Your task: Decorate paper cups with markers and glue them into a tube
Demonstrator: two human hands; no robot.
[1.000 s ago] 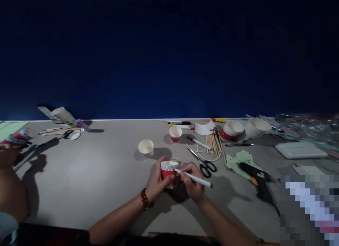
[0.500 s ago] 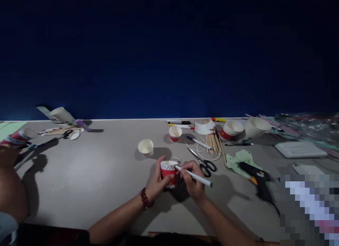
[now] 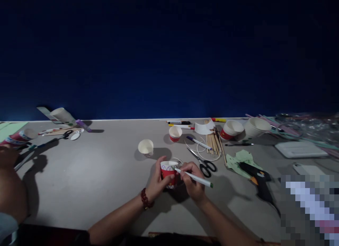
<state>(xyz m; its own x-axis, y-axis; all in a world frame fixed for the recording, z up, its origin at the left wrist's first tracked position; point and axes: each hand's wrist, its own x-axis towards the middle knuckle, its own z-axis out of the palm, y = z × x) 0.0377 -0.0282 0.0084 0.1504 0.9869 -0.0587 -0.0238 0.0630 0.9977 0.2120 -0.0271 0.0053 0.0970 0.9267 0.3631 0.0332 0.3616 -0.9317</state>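
Note:
A small red and white paper cup (image 3: 168, 170) stands on the grey table (image 3: 92, 179) near its front. My left hand (image 3: 156, 184), with a red bead bracelet at the wrist, is wrapped round the cup's left side. My right hand (image 3: 192, 182) pinches a white marker (image 3: 197, 179) with a green end cap. The marker's tip rests against the cup's right side, near the rim. The cup's white band carries drawn arcs.
Black-handled scissors (image 3: 202, 163), a white cup (image 3: 146, 147), a small red cup (image 3: 175, 133), wooden sticks (image 3: 214, 141), pens and more cups lie behind. A black glue gun (image 3: 258, 180) and green paper (image 3: 239, 159) sit right. Another person's arm (image 3: 10, 189) is at the far left.
The marker tip has shifted slightly along the cup's upper side. Both hands and the cup stay in the same place.

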